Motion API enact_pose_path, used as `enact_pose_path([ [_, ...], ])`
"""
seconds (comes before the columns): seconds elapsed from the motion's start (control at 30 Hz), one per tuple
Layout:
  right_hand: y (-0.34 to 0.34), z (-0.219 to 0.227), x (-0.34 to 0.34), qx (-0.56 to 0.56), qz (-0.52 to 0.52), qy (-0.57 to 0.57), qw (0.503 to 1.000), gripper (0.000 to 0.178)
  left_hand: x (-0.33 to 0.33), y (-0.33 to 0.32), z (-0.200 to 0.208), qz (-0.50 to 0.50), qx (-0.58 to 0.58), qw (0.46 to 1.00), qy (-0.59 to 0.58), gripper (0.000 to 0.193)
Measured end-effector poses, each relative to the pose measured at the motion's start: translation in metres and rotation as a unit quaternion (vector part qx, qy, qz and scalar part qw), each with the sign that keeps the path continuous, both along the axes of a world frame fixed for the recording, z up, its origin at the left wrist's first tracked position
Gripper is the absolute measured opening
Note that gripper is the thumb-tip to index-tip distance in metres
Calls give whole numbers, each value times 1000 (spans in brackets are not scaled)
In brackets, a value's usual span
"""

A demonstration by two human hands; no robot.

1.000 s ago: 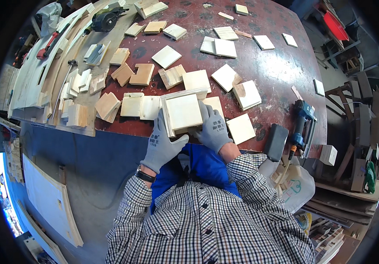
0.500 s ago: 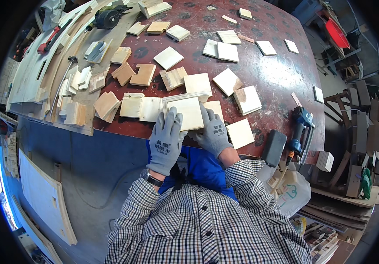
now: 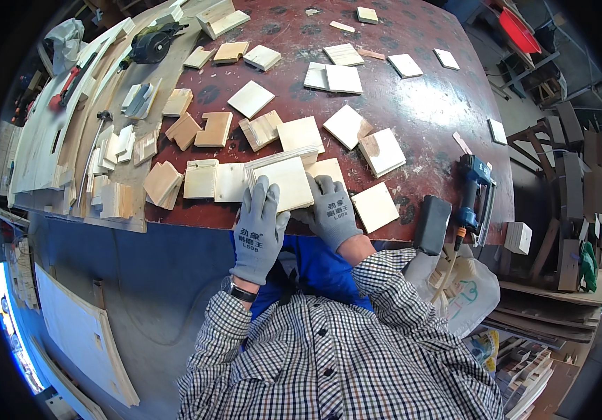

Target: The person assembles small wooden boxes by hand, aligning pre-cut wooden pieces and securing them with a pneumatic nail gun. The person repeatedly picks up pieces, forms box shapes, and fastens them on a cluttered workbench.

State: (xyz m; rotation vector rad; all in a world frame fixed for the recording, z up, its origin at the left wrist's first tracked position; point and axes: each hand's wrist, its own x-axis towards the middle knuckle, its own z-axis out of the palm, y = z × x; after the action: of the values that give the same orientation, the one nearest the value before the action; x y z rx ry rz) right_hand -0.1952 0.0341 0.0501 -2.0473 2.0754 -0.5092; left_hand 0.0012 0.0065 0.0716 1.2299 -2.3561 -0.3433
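Note:
At the table's near edge, both my hands, in grey gloves, hold a square wooden block (image 3: 282, 183) made of stacked pale pieces. My left hand (image 3: 257, 234) is closed on its left side, fingers on the top face and thumb at the near edge. My right hand (image 3: 332, 210) grips the right side with bent fingers; its thumb is partly hidden at the block's near corner. Beside the right fingertips lies a pale wooden square (image 3: 327, 169). Left of the block, another flat square (image 3: 229, 183) touches a wooden piece (image 3: 201, 180).
Loose wooden squares (image 3: 250, 99) are scattered over the dark red table (image 3: 273, 77). To the right lie a blue nail gun (image 3: 470, 189) and a dark grey block (image 3: 433, 224). A hammer (image 3: 103, 116), a circular saw (image 3: 154, 43) and boards (image 3: 49, 140) occupy the left side.
The whole view has shifted slightly. My right fingers have drawn back a little and bent more at the block's right side. The block stays in nearly the same place.

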Motion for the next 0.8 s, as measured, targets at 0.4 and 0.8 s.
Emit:
enact_pose_path([
  [0.4, -1, 22, -5, 36, 10, -85, 996, 80, -3, 3, 10, 10, -1, 1000, 8, 52],
  [0.8, -7, 27, -5, 91, 37, 2, 995, 81, -1, 4, 5, 20, -17, 1000, 13, 53],
])
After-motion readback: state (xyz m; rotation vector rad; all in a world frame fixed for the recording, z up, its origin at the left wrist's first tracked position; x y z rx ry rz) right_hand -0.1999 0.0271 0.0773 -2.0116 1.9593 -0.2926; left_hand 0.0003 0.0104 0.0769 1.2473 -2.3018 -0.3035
